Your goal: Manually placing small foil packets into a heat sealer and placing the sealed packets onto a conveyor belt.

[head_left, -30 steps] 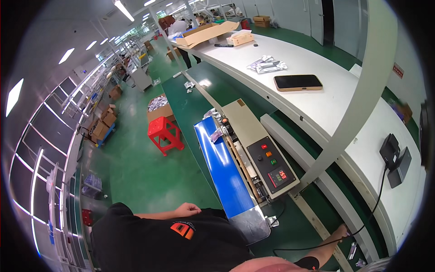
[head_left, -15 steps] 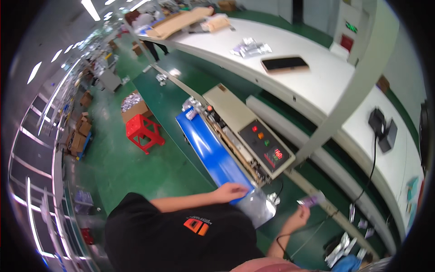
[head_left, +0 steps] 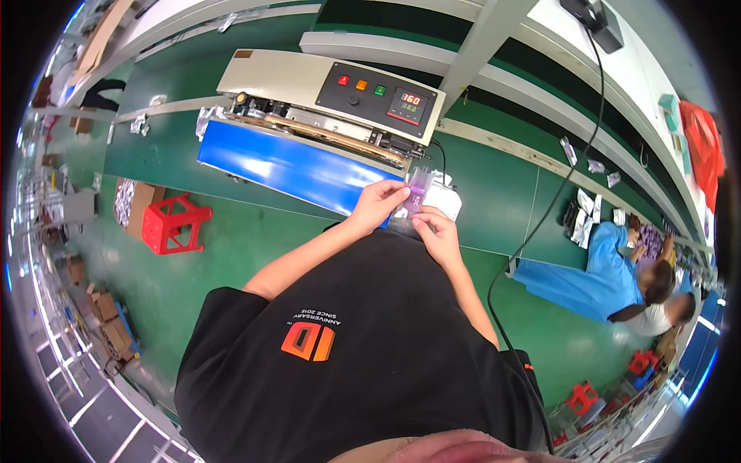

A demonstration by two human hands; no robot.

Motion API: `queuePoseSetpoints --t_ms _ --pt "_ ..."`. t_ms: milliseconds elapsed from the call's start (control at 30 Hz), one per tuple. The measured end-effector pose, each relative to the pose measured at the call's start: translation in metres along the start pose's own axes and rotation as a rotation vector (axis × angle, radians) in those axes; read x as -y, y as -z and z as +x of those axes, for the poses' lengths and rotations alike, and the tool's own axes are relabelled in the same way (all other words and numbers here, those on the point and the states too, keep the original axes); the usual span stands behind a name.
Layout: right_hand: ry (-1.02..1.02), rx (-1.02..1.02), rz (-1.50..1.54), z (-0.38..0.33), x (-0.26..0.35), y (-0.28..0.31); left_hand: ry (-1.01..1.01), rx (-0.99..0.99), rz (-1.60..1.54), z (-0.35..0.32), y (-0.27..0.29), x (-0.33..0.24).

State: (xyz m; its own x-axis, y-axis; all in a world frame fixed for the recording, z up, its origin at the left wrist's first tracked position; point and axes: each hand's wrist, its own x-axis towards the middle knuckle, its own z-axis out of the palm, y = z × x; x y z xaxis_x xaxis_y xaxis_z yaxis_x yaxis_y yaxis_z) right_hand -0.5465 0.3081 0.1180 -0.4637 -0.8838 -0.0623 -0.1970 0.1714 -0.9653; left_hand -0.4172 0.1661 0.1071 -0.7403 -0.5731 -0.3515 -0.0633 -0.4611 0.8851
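Note:
A small purple pouch with a clear top [head_left: 419,190] is held upright between my two hands, just past the right end of a blue conveyor belt [head_left: 293,163]. My left hand [head_left: 378,205] pinches its left edge. Fingers of my right hand [head_left: 438,231] are closed on its lower right corner. Behind the belt stands a beige band sealer [head_left: 278,73] with lit buttons and a red and green number display. Under the pouch, partly covered by my hands, is a shiny metal plate [head_left: 448,204] at the belt's end.
Silver packets [head_left: 210,119] lie by the sealer's left end. A black cable [head_left: 532,231] hangs down on the right. A red stool [head_left: 176,224] and a carton of silver packets [head_left: 147,207] stand left on the floor. People in blue [head_left: 602,266] work at right.
My right hand has brought the pouch in from the right to the belt's end. My left hand now grips it too. The view has turned toward the right.

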Motion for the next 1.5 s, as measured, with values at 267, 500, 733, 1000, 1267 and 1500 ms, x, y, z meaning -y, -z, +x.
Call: queuePoseSetpoints --t_ms 267,500,733,1000,1267,1500 --pt "-0.176 -0.065 0.107 0.017 0.011 -0.021 -0.038 -0.062 -0.085 0.006 0.018 -0.007" --pt "-0.442 -0.188 0.506 0.044 -0.008 -0.035 0.176 -0.054 -0.159 0.020 0.027 0.004" --pt "-0.457 -0.425 0.413 0.050 -0.025 -0.049 0.211 -0.089 -0.066 0.037 0.025 0.008" --pt "-0.487 -0.496 0.407 0.062 -0.030 -0.053 0.276 -0.212 -0.172 0.051 0.022 0.009" --pt "-0.528 -0.428 0.543 0.075 -0.031 -0.070 0.259 -0.257 -0.147 0.053 0.043 0.014" --pt "-0.530 -0.243 0.545 0.097 -0.020 -0.098 0.215 -0.378 -0.111 0.049 0.080 0.003"
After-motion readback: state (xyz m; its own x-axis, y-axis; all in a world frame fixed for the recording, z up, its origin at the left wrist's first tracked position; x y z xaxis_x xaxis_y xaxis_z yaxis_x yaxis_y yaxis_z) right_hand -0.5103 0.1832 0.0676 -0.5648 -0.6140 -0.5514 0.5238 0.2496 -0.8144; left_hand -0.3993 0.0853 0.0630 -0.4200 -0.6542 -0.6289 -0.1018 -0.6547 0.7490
